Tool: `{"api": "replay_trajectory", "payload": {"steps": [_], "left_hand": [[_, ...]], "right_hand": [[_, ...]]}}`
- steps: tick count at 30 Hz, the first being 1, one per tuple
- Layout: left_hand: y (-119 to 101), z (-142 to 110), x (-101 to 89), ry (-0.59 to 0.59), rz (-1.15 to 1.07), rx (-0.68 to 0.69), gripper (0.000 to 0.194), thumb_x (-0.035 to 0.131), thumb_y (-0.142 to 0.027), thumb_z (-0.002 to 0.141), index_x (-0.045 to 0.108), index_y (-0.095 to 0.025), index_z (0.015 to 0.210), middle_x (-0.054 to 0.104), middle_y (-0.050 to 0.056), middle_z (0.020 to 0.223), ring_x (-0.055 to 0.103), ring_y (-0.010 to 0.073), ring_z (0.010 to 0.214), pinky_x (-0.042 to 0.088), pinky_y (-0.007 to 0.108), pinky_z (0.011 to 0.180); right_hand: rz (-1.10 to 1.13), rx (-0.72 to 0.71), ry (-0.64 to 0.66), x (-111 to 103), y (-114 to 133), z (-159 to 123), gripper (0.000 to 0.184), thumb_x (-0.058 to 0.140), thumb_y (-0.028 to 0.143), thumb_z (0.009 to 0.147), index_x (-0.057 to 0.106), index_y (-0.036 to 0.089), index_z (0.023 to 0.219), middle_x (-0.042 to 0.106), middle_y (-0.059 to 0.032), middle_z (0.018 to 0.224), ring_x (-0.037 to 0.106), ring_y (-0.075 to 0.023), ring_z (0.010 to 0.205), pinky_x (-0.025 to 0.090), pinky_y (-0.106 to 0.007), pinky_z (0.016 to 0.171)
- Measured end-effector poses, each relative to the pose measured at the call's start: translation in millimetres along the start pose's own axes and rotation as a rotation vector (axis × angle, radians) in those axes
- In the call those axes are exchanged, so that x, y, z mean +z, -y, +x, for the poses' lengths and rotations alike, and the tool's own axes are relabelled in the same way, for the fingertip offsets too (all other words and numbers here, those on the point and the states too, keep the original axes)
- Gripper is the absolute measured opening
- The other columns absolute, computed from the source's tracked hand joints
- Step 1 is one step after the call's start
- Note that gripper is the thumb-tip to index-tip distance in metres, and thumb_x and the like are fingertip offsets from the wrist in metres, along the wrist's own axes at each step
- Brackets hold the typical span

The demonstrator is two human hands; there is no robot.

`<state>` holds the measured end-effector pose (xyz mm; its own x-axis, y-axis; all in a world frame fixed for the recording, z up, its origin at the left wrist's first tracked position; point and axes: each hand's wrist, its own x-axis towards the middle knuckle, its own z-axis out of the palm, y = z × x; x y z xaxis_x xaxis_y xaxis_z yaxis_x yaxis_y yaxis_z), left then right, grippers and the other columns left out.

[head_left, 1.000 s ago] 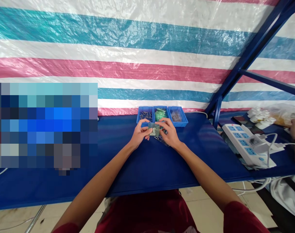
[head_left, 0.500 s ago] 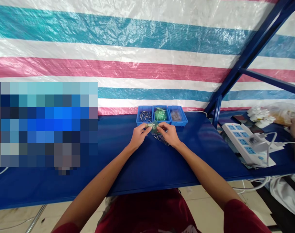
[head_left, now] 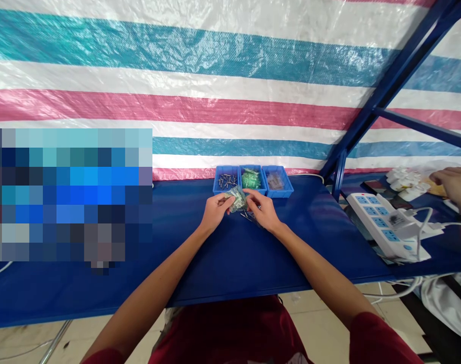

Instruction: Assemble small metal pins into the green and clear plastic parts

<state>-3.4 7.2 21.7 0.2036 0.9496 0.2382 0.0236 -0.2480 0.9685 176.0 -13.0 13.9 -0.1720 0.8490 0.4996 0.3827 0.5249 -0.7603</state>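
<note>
Clear bag (head_left: 235,195) of small pieces (head_left: 238,203) has swung from a narrow profile to show its broad face, over the blue table (head_left: 230,263), just short of three blue bins (head_left: 280,193). Left hand (head_left: 214,212) pinches its left side between thumb and fingers; right hand (head_left: 266,211), fingers half curled, meets its right edge, grip uncertain. Judged progress: bag already loaded, closure unreadable; loose metal pieces (head_left: 246,216) beside the right hand remain unbagged.
</note>
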Motion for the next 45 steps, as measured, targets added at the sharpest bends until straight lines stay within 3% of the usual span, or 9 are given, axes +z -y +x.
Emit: {"api": "replay_trajectory", "payload": {"steps": [2,7,11,14,19,28,34,39,45], "left_hand": [[0.4,1.2,0.8,0.015,-0.112,-0.051,0.029,0.07,-0.04,0.074,0.061,-0.014,0.082,0.056,-0.003,0.051,0.048,0.0091,0.044,0.041,0.022,0.047],[4.1,2.7,2.7,0.077,-0.294,-0.16,0.056,0.074,-0.043,0.071,0.05,-0.019,0.115,0.055,-0.006,0.051,0.048,0.0092,0.044,0.043,0.021,0.046],[8.0,3.3,2.3,0.028,-0.189,-0.108,0.042,0.064,-0.052,0.077,0.064,-0.016,0.098,0.064,0.005,0.078,0.058,0.0145,0.068,0.046,0.021,0.051],[9.7,3.9,0.9,0.011,-0.131,-0.043,0.047,0.053,-0.058,0.083,0.069,-0.013,0.083,0.065,0.009,0.092,0.059,0.0168,0.08,0.048,0.023,0.059],[3.2,1.7,-0.4,0.041,-0.051,0.013,0.04,0.064,-0.053,0.077,0.07,-0.013,0.079,0.065,0.005,0.078,0.053,0.0127,0.063,0.047,0.026,0.064],[5.1,-2.0,1.7,0.054,-0.023,0.034,0.029,0.072,-0.04,0.071,0.066,-0.013,0.078,0.064,0.004,0.076,0.059,0.0153,0.07,0.048,0.027,0.069],[3.5,1.7,1.1,-0.011,-0.139,-0.034,0.035,0.075,-0.035,0.069,0.056,-0.017,0.092,0.062,-0.003,0.056,0.057,0.0125,0.049,0.047,0.025,0.055],[5.0,4.8,0.0,-0.005,-0.328,-0.108,0.042,0.077,-0.037,0.067,0.052,-0.018,0.094,0.061,-0.004,0.054,0.056,0.0115,0.047,0.044,0.023,0.052],[6.6,4.1,0.7,0.044,-0.182,-0.061,0.041,0.059,-0.053,0.081,0.063,-0.013,0.072,0.057,0.002,0.066,0.05,0.0093,0.053,0.042,0.023,0.051]], "right_hand": [[0.007,-0.064,0.02,-1.1,-0.3,0.0,0.038,0.041,0.021,0.09,0.056,0.023,0.125,0.06,-0.0053,0.098,0.058,-0.0121,0.069,0.051,-0.026,0.064],[-0.096,-0.204,-0.014,-1.2,-2.6,0.9,0.031,0.045,0.016,0.087,0.065,0.023,0.109,0.057,-0.0082,0.103,0.057,-0.0172,0.091,0.052,-0.028,0.07],[-0.146,-0.184,-0.087,-1.2,-2.4,1.7,0.018,0.049,0.023,0.09,0.066,0.021,0.096,0.056,-0.0067,0.093,0.057,-0.0161,0.081,0.051,-0.03,0.071],[-0.162,-0.15,-0.118,-1.5,-1.4,2.3,0.018,0.051,0.03,0.091,0.065,0.02,0.088,0.056,-0.0068,0.091,0.056,-0.0151,0.074,0.05,-0.03,0.069],[-0.133,-0.102,-0.084,-0.4,-2.1,2.7,0.023,0.05,0.037,0.091,0.064,0.019,0.084,0.06,-0.0064,0.084,0.055,-0.0162,0.07,0.048,-0.029,0.063],[-0.162,-0.042,-0.066,0.3,0.1,1.3,0.027,0.052,0.04,0.09,0.066,0.019,0.081,0.06,-0.0027,0.069,0.051,-0.0142,0.059,0.045,-0.028,0.059],[-0.073,-0.079,-0.052,-2.9,2.9,0.6,0.033,0.049,0.028,0.089,0.058,0.023,0.12,0.062,-0.0064,0.096,0.059,-0.0157,0.075,0.051,-0.028,0.063],[-0.144,-0.236,-0.013,-1.7,-1.1,-0.3,0.03,0.048,0.022,0.088,0.062,0.024,0.115,0.053,-0.0104,0.122,0.058,-0.0198,0.099,0.052,-0.036,0.082],[-0.175,-0.153,-0.071,0.8,-3.2,1.2,0.021,0.049,0.033,0.092,0.066,0.021,0.092,0.064,-0.0074,0.088,0.061,-0.0186,0.081,0.051,-0.032,0.076]]}}
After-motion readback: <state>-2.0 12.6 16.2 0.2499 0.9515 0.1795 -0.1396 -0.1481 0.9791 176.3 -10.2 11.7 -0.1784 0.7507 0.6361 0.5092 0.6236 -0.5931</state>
